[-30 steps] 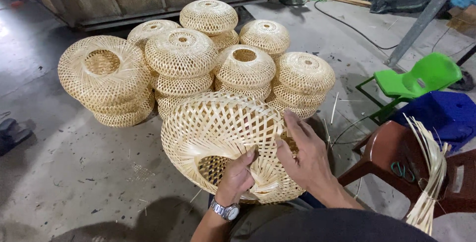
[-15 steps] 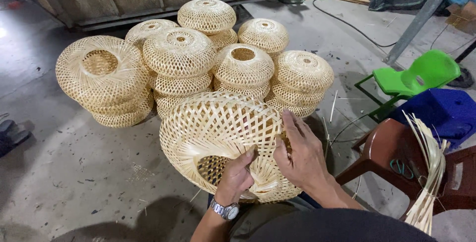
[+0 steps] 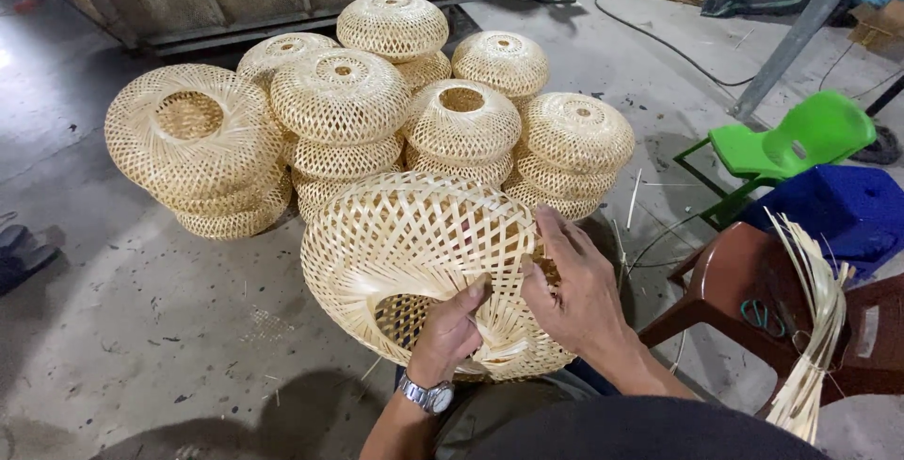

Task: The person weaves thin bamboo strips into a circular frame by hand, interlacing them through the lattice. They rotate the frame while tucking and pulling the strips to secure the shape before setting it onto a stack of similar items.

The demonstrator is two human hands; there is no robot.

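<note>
Weaving step in hand: we are holding a round pale openwork bamboo basket [image 3: 424, 262] on the lap, above the grey concrete floor [image 3: 141, 328]. Left hand [image 3: 452, 328] is pinching a strip at the rim, fingers closed on the basket; right hand [image 3: 574, 290] is pressing strips, fingers curled on it. Stacked finished bamboo baskets [image 3: 377, 112] sit beyond. Next move likely needs tucking strip ends tightly.
</note>
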